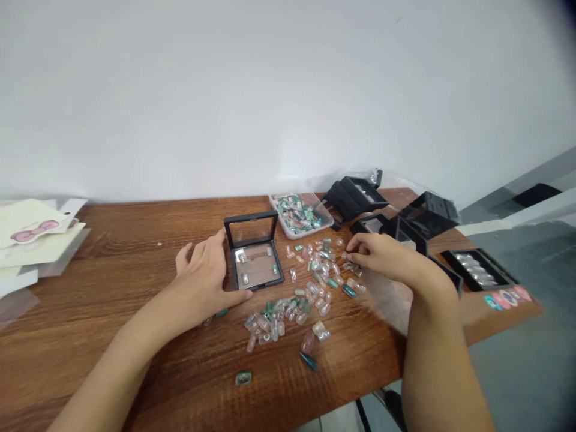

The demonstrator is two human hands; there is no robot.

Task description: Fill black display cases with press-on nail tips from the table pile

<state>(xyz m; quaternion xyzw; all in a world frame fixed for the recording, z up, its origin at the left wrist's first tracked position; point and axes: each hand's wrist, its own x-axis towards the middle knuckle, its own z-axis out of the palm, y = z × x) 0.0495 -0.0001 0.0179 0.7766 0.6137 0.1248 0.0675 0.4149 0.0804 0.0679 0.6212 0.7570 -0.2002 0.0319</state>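
Observation:
A small black display case [281,273] stands with its windowed lid [251,217] raised, and several press-on nails [245,278] lie spaced apart inside. My left hand [204,273] grips its left side, the thumb along the front edge and the index finger near the back corner. To the right, my right hand [375,255] is closed in a pinch over the edge of a loose pile of press-on nails [321,270]. A small nail shows at its fingertips, partly hidden. Another pile of clear, pink and green nails [279,318] lies in front of the case.
A clear plastic tub [324,216] full of nails stands by the wall. More black cases [355,195] are stacked at the back right, and one filled case [477,270] lies near the right edge. Cards [40,240] lie at far left. One green nail [243,377] sits in front.

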